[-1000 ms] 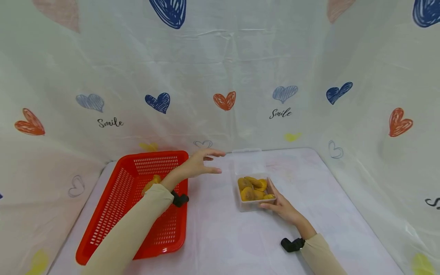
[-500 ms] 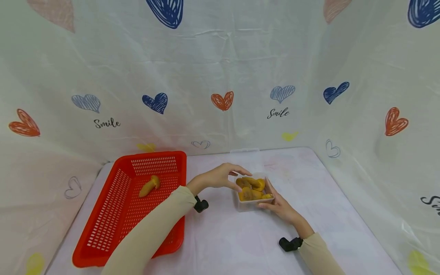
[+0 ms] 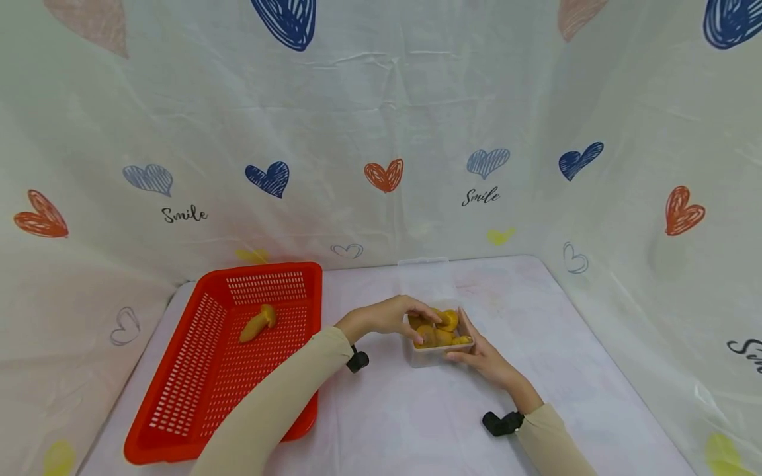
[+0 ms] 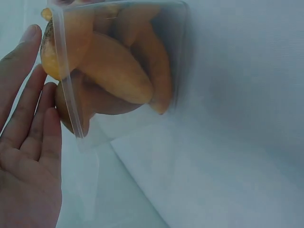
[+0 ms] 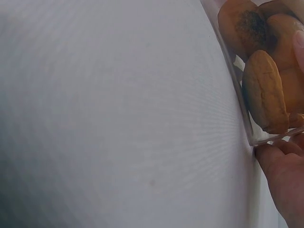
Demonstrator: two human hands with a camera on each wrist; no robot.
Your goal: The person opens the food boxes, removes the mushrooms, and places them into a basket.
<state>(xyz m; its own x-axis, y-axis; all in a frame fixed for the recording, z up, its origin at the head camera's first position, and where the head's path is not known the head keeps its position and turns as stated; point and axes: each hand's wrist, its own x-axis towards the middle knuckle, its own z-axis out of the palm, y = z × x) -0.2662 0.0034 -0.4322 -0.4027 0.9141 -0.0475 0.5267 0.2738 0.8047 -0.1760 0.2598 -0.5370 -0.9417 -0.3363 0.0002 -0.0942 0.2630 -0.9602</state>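
Note:
A clear plastic box (image 3: 430, 357) full of yellow-brown mushrooms (image 3: 443, 338) stands on the table, its transparent lid (image 3: 425, 281) tipped back behind it. My right hand (image 3: 485, 357) holds the box at its right side, thumb along the near wall. From the left, my left hand (image 3: 395, 316) reaches over the rim, and its fingertips touch the mushrooms on top. The left wrist view shows those fingers (image 4: 28, 114) fairly straight beside the mushrooms (image 4: 111, 66). One more mushroom (image 3: 258, 322) lies in the red basket (image 3: 223, 377) on the left.
A white cloth (image 3: 417, 423) covers the table. Behind and at the sides hangs a pale curtain (image 3: 333, 119) printed with hearts. Black wrist cameras are strapped to both wrists. The red basket's right rim runs close under the left forearm (image 3: 286, 396).
My left hand has moved right from above the basket's edge to the box and lowered onto the mushrooms. The right hand keeps its hold on the box.

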